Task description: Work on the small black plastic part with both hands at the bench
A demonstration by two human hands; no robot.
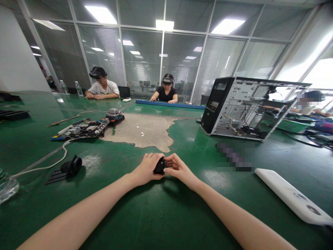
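A small black part (159,166) is held between my two hands, just above the green table (161,211) near its middle. The fingers of my left hand (148,168) are wrapped round its left side. From the right, my right hand (178,170) pinches the part's edge between thumb and fingers. What exactly the part is cannot be made out. To the left, a black plastic piece with a round end and flat prongs (71,166) lies on the table, apart from my hands.
Further left lie a circuit board (84,127), a round fan-like part (113,114) and a pale cable (62,156). An open computer case (244,109) stands at right, with a white device (291,196) nearer. Several people sit around, including one behind a blue bar (169,104).
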